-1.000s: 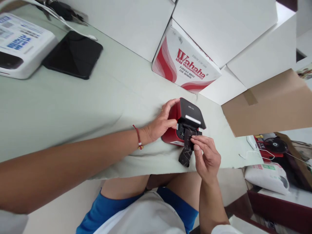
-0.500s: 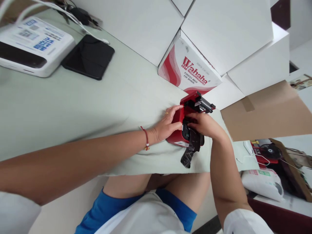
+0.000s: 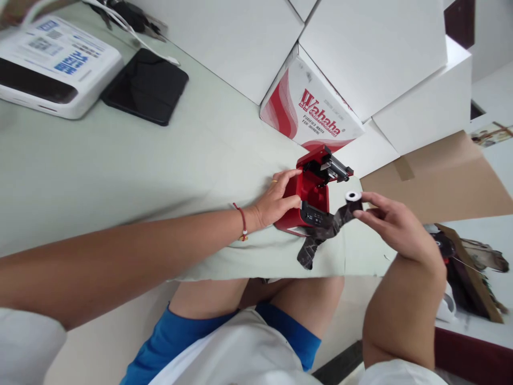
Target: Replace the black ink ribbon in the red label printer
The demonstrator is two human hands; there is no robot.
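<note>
A small red label printer (image 3: 287, 218) stands on the cloth-covered table, its lid (image 3: 320, 158) raised and its red inner bay showing. My left hand (image 3: 276, 202) is wrapped round the printer's left side, thumb and fingers on the rim. Out to the right of the printer, my right hand (image 3: 387, 216) pinches a small roll of dark label paper (image 3: 353, 202) with a white core. From the roll, a loose dark strip (image 3: 320, 235) trails back across the printer's front and hangs down in front of it.
A white box with red lettering (image 3: 312, 112) stands behind the printer, among stacked white boxes (image 3: 368, 48). At the far left lie a black phone (image 3: 148, 85), a white device (image 3: 60, 64) and keys (image 3: 136, 18). A brown cardboard flap (image 3: 436, 182) is at the right.
My right hand has come out of the printer's bay and moved right, bringing the paper roll with it. My left hand stays on the printer.
</note>
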